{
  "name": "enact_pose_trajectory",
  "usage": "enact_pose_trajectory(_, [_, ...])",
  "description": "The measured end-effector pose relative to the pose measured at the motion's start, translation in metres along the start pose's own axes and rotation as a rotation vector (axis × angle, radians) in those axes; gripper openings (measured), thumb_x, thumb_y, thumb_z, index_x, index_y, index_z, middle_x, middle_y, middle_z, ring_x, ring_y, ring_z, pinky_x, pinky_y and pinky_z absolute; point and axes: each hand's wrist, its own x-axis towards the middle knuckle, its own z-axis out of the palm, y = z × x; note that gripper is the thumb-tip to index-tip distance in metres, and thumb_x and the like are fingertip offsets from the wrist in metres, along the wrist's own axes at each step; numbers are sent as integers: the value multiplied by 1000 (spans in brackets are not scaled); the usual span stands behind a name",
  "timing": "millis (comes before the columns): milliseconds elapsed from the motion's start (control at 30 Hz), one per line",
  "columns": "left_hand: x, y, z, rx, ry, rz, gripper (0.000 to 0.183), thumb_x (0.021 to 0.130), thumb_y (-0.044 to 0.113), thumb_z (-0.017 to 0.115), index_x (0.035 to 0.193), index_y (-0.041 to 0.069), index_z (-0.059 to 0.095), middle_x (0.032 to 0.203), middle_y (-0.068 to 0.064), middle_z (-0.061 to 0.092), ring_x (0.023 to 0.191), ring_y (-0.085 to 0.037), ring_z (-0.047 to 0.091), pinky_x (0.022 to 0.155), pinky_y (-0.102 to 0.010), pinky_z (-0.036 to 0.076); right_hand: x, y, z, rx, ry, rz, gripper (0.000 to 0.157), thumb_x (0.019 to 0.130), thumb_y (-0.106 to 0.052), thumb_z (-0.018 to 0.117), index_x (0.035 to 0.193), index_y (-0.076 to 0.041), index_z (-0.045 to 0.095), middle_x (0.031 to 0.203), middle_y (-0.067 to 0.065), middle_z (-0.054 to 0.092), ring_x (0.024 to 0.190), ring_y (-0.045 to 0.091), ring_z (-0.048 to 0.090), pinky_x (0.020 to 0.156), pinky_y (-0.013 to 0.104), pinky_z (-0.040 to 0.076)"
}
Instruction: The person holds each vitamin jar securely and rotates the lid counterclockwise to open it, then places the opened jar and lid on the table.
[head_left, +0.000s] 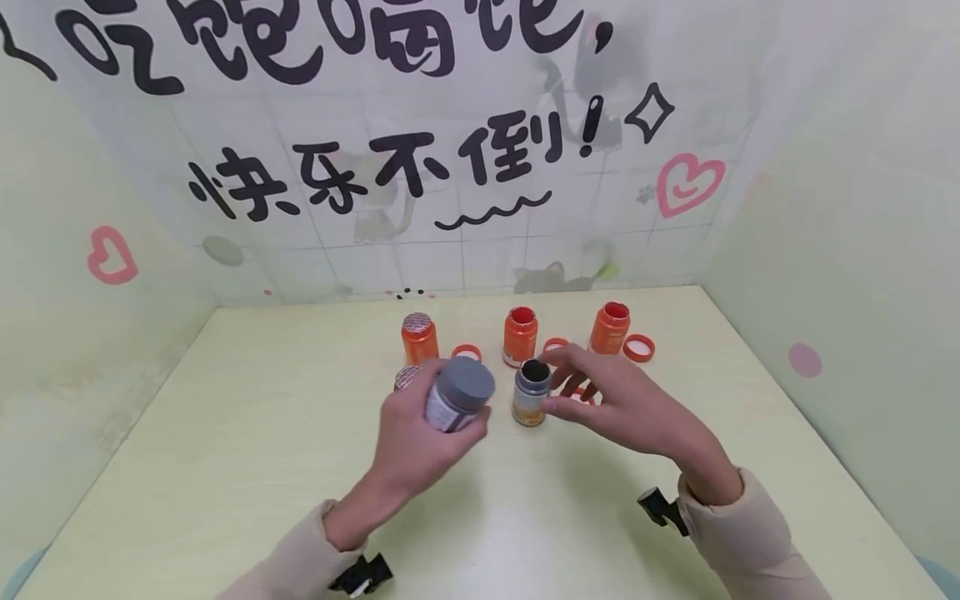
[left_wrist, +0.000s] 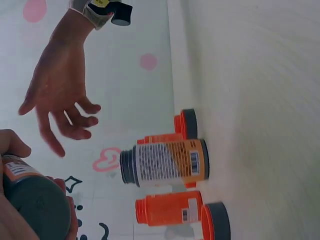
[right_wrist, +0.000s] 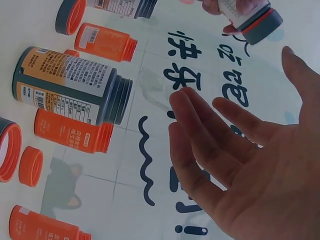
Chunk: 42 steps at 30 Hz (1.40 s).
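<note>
My left hand (head_left: 411, 437) grips a grey-capped bottle (head_left: 463, 387) above the table, its cap tilted up toward the head camera. In the right wrist view that bottle's grey cap (right_wrist: 262, 26) shows a red rim at its lower edge. My right hand (head_left: 622, 404) hovers close beside an uncapped grey-and-yellow bottle (head_left: 530, 404), which stands upright. In the right wrist view the fingers (right_wrist: 200, 145) are relaxed and apart from this bottle, holding nothing. Behind my left hand, a foil-topped bottle (head_left: 407, 377) is mostly hidden.
Toward the back stand a foil-topped orange bottle (head_left: 420, 340) and two uncapped orange bottles, one in the middle (head_left: 521, 337) and one at the right (head_left: 609, 329). An orange cap (head_left: 639, 347) lies by the right one; several more lie nearby. A wall (head_left: 465, 262) closes the table's far edge.
</note>
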Motion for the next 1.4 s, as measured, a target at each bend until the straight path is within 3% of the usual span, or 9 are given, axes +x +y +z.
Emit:
enact_pose_trajectory(267, [2, 17, 37, 132, -110, 2, 47, 72, 32, 82, 113, 22, 61, 88, 7, 73, 69, -5, 66, 61, -19, 51, -1, -10, 11, -88, 116, -56, 40, 95, -47, 61, 131, -30, 51, 96, -15, 68, 84, -1, 65, 70, 23, 53])
enact_pose_trajectory(433, [1, 19, 46, 309, -110, 92, 42, 69, 36, 82, 103, 21, 63, 76, 10, 69, 57, -3, 57, 49, -15, 41, 1, -14, 24, -94, 129, -7, 34, 93, -55, 60, 113, -28, 55, 81, -16, 63, 70, 1, 59, 63, 22, 51])
enact_pose_trajectory(533, [0, 17, 47, 398, -94, 155, 41, 68, 37, 82, 99, 21, 62, 73, 10, 67, 54, -2, 55, 47, -15, 38, 4, -15, 34, -159, 167, 21, 34, 92, -59, 60, 96, -26, 55, 67, -15, 54, 58, 2, 50, 53, 21, 43])
enact_pose_trajectory(700, [-1, 12, 49, 551, -92, 255, 44, 70, 43, 81, 101, 18, 61, 74, 7, 67, 55, -7, 59, 47, -17, 42, 8, -17, 48, -323, 234, 159, 46, 88, -67, 57, 75, -23, 54, 54, -9, 44, 47, 8, 41, 45, 26, 32])
enact_pose_trajectory(833, [-2, 9, 48, 644, -88, 311, 46, 71, 45, 80, 103, 17, 61, 75, 5, 67, 60, -10, 62, 50, -21, 49, 11, -19, 57, -291, 223, 310, 57, 88, -71, 52, 65, -19, 54, 53, -3, 46, 49, 14, 44, 47, 29, 33])
enact_pose_trajectory(900, [-3, 8, 48, 665, -83, 322, 44, 72, 43, 80, 102, 17, 61, 77, 5, 68, 62, -11, 63, 51, -22, 50, 12, -19, 61, -266, 232, 340, 60, 90, -70, 50, 61, -18, 52, 52, -2, 46, 49, 15, 45, 47, 29, 33])
enact_pose_trajectory(1000, [-4, 8, 46, 673, -88, 334, 45, 72, 42, 79, 104, 16, 62, 80, 3, 68, 62, -12, 63, 51, -23, 51, 12, -19, 66, -260, 306, 290, 57, 94, -62, 51, 56, -19, 48, 49, -5, 43, 46, 12, 43, 45, 28, 32])
enact_pose_trajectory(1167, [-3, 10, 45, 647, -96, 349, 46, 71, 42, 79, 105, 15, 61, 80, 3, 67, 56, -12, 61, 48, -22, 49, 12, -14, 73, -276, 509, 87, 47, 91, -42, 60, 51, -22, 46, 44, -12, 38, 41, 4, 36, 39, 22, 27])
enact_pose_trajectory(1400, [-5, 14, 44, 587, -93, 330, 39, 69, 38, 79, 99, 22, 60, 70, 8, 63, 52, -7, 57, 45, -18, 42, 14, -8, 83, -227, 684, -96, 39, 85, -33, 60, 51, -20, 46, 43, -12, 39, 41, -2, 30, 38, 17, 21])
